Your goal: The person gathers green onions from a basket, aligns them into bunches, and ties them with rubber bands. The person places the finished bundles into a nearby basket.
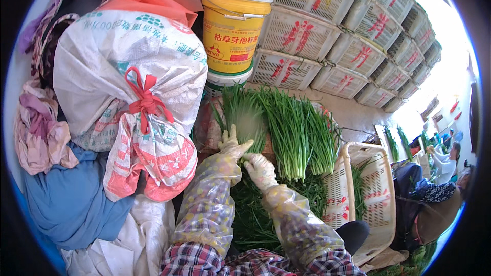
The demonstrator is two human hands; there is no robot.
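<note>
My left hand, in a pale glove, rests at the near left side of a bunch of garlic chives. Its fingers point away from me, with the thumb spread to the right. Close beside it, my gloved right hand has curled fingers at the near end of the same bunch. Whether stems are pinched in them is hidden. Part of the bunch is blurred. To the right lie more chives, pale stem ends towards me. Loose green leaves are heaped below my hands.
A tied white woven sack bulges on the left, beside a yellow bucket. Stacked plastic crates line the back. A white basket holding some leaves stands right, near my knee. Other people sit at far right.
</note>
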